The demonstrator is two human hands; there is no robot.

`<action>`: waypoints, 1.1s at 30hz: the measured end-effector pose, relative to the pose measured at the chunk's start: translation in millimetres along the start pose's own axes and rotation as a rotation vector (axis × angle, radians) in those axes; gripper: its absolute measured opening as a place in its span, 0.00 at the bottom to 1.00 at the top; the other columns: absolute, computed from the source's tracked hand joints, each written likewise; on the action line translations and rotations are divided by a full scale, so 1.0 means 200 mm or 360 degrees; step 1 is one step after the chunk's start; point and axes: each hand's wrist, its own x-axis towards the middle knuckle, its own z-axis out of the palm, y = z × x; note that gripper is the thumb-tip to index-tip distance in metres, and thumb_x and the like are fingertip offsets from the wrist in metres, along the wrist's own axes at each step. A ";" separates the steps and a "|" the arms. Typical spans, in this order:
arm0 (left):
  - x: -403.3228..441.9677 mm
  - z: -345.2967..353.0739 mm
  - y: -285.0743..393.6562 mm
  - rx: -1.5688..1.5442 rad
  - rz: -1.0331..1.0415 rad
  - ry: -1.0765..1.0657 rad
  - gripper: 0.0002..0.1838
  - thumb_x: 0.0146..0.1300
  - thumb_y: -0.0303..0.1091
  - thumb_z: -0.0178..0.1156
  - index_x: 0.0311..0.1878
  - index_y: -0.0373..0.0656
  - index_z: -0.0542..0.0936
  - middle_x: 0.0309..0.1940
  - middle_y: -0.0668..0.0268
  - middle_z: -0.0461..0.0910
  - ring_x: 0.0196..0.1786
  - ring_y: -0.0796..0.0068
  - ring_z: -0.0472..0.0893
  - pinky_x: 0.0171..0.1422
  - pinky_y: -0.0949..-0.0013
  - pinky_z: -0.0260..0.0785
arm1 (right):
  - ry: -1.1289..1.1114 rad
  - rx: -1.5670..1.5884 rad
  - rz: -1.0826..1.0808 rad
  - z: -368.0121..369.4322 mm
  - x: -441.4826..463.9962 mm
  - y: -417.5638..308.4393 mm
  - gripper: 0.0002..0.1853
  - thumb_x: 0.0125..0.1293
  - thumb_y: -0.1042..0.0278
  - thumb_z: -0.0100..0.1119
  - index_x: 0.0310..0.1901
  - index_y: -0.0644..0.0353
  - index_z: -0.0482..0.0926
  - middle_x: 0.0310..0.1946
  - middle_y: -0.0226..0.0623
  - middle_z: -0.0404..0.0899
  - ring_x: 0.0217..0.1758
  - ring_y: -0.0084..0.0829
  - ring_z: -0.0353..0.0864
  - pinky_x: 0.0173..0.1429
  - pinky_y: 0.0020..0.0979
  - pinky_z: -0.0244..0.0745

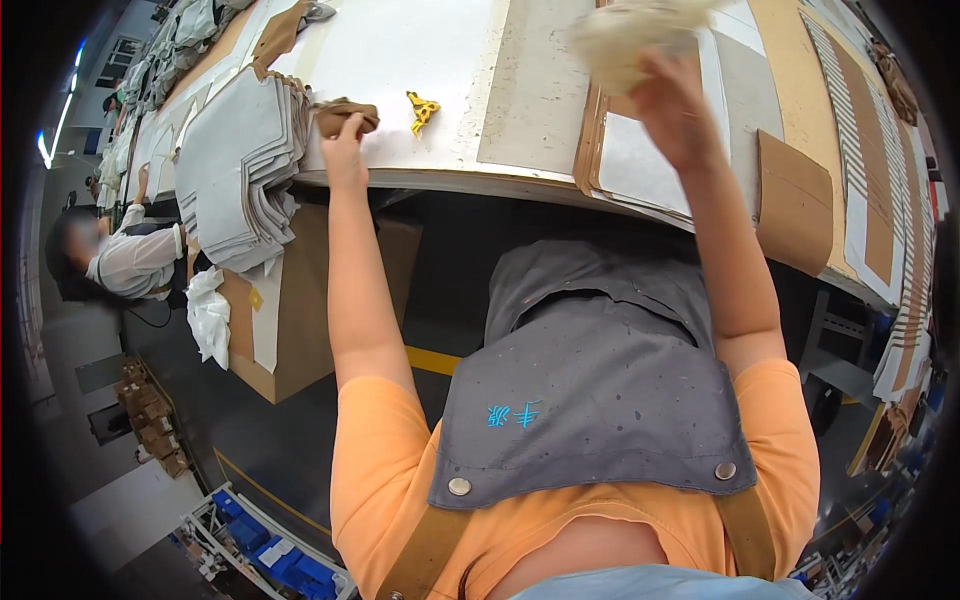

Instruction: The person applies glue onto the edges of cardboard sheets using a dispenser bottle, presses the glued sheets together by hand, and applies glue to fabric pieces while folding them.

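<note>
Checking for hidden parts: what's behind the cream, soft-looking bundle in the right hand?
Around the cream, soft-looking bundle in the right hand, a grey panel and a white-topped stack of brown sheets show; whatever lies directly behind it is covered.

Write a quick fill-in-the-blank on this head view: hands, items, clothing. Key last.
1. The left hand holds a small item coloured ____.
2. In the picture, the spotted yellow item lies on the table ____ the left hand and the right hand.
3. Beneath the grey apron, the shirt is ____.
4. The lettering on the apron is ____.

Missing words: brown; between; orange; blue.
</note>
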 end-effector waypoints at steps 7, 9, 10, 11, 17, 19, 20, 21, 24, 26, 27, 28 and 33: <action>0.02 0.00 -0.16 0.0972 0.0009 0.0388 0.45 0.54 0.40 0.66 0.65 0.28 0.50 0.62 0.44 0.56 0.59 0.57 0.68 0.61 0.62 0.63 | -0.0044 -0.0884 0.0017 0.19 0.35 0.65 0.55 0.44 0.60 0.75 0.68 0.59 0.45 0.60 0.53 0.62 0.65 0.45 0.62 0.67 0.38 0.62; -0.07 0.01 -0.12 0.0773 0.0065 0.0430 0.44 0.57 0.43 0.64 0.66 0.31 0.51 0.65 0.46 0.52 0.61 0.55 0.65 0.63 0.61 0.60 | -0.0075 -0.1210 -0.0005 0.17 0.41 0.81 0.55 0.47 0.58 0.72 0.70 0.58 0.43 0.64 0.52 0.57 0.68 0.45 0.58 0.71 0.37 0.54; -0.15 0.05 -0.04 0.0820 0.0155 0.0452 0.40 0.60 0.41 0.62 0.67 0.33 0.51 0.65 0.49 0.53 0.60 0.57 0.66 0.64 0.63 0.60 | -0.0100 -0.1332 0.0055 0.17 0.40 0.82 0.54 0.47 0.58 0.72 0.69 0.59 0.44 0.64 0.53 0.57 0.68 0.45 0.58 0.71 0.36 0.53; -0.19 0.09 0.01 0.0739 0.0219 0.0414 0.36 0.62 0.38 0.59 0.66 0.34 0.52 0.65 0.50 0.54 0.60 0.58 0.66 0.63 0.64 0.60 | -0.0133 -0.1391 0.0174 0.18 0.39 0.82 0.55 0.46 0.58 0.72 0.70 0.60 0.43 0.64 0.53 0.58 0.69 0.46 0.57 0.71 0.36 0.54; -0.60 0.67 0.97 -0.0223 0.0810 -0.0296 0.28 0.71 0.42 0.41 0.68 0.36 0.49 0.59 0.50 0.62 0.52 0.63 0.75 0.60 0.61 0.67 | -0.0156 -0.1562 0.0109 0.11 0.41 0.92 0.58 0.46 0.53 0.72 0.70 0.62 0.40 0.66 0.58 0.51 0.70 0.52 0.53 0.70 0.39 0.53; -0.71 0.75 1.17 -0.0619 0.1082 -0.0693 0.31 0.71 0.45 0.42 0.69 0.39 0.48 0.60 0.50 0.63 0.49 0.64 0.76 0.57 0.62 0.69 | -0.0162 -0.1660 0.0005 0.08 0.42 0.91 0.58 0.46 0.51 0.72 0.69 0.63 0.40 0.65 0.62 0.50 0.68 0.55 0.56 0.69 0.42 0.56; -0.79 0.80 1.26 -0.0972 0.1045 -0.0872 0.33 0.71 0.47 0.40 0.70 0.39 0.45 0.60 0.48 0.63 0.47 0.62 0.78 0.57 0.61 0.70 | -0.0162 -0.1700 -0.0039 0.06 0.42 0.89 0.58 0.46 0.51 0.72 0.69 0.63 0.40 0.65 0.63 0.50 0.67 0.56 0.57 0.68 0.44 0.57; -0.87 0.85 1.35 -0.1320 0.0995 -0.1050 0.34 0.71 0.49 0.39 0.70 0.40 0.41 0.59 0.46 0.62 0.44 0.59 0.79 0.56 0.59 0.71 | -0.0140 -0.1636 0.0012 0.06 0.40 0.84 0.56 0.48 0.50 0.70 0.69 0.63 0.41 0.65 0.63 0.51 0.66 0.55 0.58 0.68 0.44 0.57; -1.06 1.00 1.52 -0.1927 0.0717 -0.1742 0.34 0.71 0.49 0.38 0.71 0.40 0.43 0.56 0.51 0.65 0.42 0.63 0.77 0.56 0.60 0.70 | -0.0056 -0.1362 0.0151 0.06 0.30 0.62 0.49 0.54 0.52 0.66 0.68 0.64 0.46 0.63 0.60 0.55 0.64 0.52 0.62 0.66 0.43 0.60; -1.15 1.07 1.55 -0.2138 0.0540 -0.2105 0.33 0.71 0.49 0.38 0.71 0.40 0.43 0.56 0.51 0.64 0.43 0.63 0.76 0.56 0.60 0.69 | -0.0061 -0.1217 0.0118 0.03 0.23 0.50 0.42 0.59 0.56 0.62 0.67 0.64 0.49 0.62 0.58 0.58 0.62 0.49 0.66 0.64 0.42 0.64; -1.19 1.09 1.54 -0.2198 0.0478 -0.2206 0.33 0.71 0.49 0.38 0.71 0.40 0.43 0.56 0.51 0.64 0.43 0.63 0.76 0.57 0.60 0.69 | -0.0103 -0.1201 0.0073 0.04 0.17 0.40 0.38 0.61 0.58 0.60 0.66 0.64 0.51 0.62 0.57 0.59 0.62 0.48 0.67 0.63 0.41 0.65; -1.23 1.11 1.53 -0.2260 0.0422 -0.2313 0.33 0.71 0.49 0.38 0.71 0.40 0.43 0.57 0.51 0.64 0.44 0.63 0.76 0.57 0.60 0.69 | -0.0066 -0.1133 0.0126 0.08 0.11 0.30 0.34 0.63 0.61 0.58 0.65 0.64 0.53 0.61 0.55 0.61 0.61 0.45 0.68 0.61 0.40 0.67; -1.36 1.20 1.45 -0.2407 0.0241 -0.2515 0.33 0.71 0.49 0.39 0.70 0.39 0.44 0.57 0.51 0.63 0.45 0.63 0.74 0.58 0.59 0.67 | 0.0066 -0.0820 0.0115 0.00 -0.10 0.09 0.28 0.64 0.68 0.55 0.63 0.65 0.58 0.56 0.44 0.66 0.57 0.32 0.70 0.62 0.32 0.64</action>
